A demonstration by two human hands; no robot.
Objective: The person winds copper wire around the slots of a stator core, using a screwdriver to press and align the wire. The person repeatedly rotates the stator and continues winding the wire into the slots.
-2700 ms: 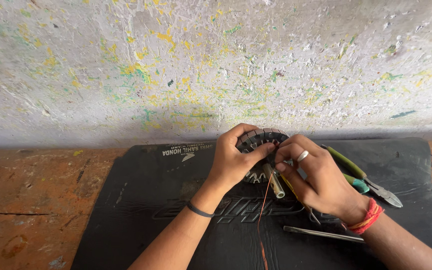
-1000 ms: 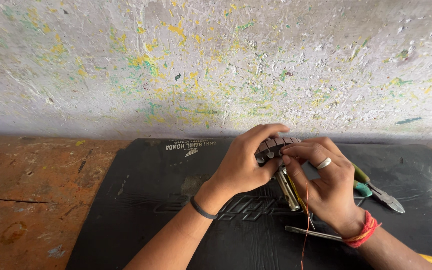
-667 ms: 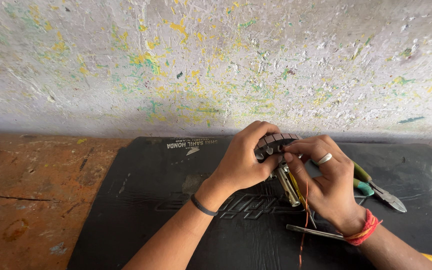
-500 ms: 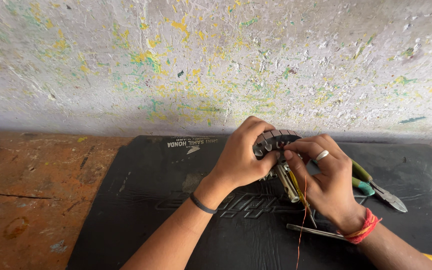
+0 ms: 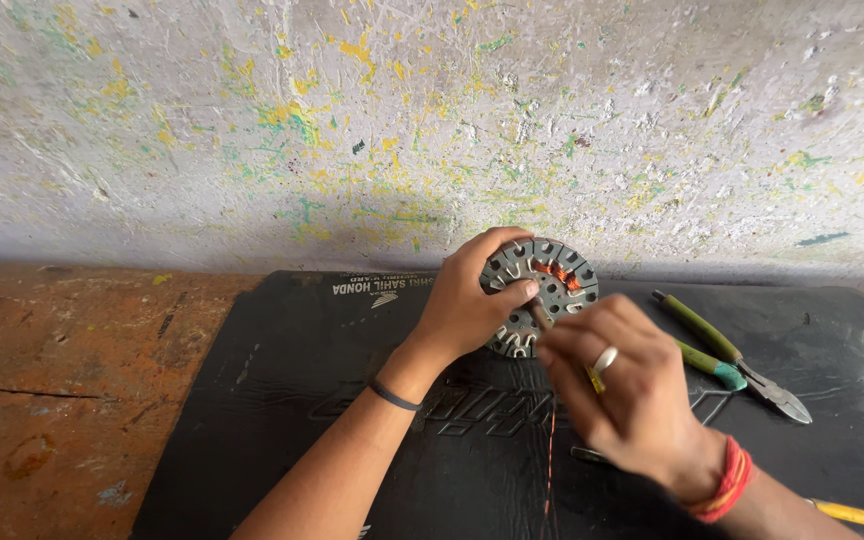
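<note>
**Two hands on one slotted stator core, held up off the mat**

Two hands share the work. Left hand (image 5: 467, 305) clamps the round grey stator core (image 5: 540, 295) by its rim, thumb across the front face and fingers curled behind, tilting the slotted face toward the camera. My read: held that way so the slots are visible and reachable from the front. Copper-coloured winding shows in a few slots near the top right of the core (image 5: 560, 274); the other slots look bare.

Core sits in the air above the far edge of the black rubber mat (image 5: 282, 360), close to the paint-speckled wall (image 5: 352, 130).

Right hand (image 5: 620, 395) is in front of and below the core, fingers pinched nearly closed at the fingertips, touching the core's lower face. It seems to pinch a thin reddish wire (image 5: 550, 465) that hangs straight down toward the mat; the exact contact point is hidden by the fingers. Something small and yellow shows under the ring finger, can't tell what.

Green-handled pliers (image 5: 727, 350) lie on the mat just right of the right hand, untouched. A yellow-handled tool (image 5: 857, 515) lies near the right wrist. Worn wooden bench (image 5: 62, 380) left of the mat.
</note>
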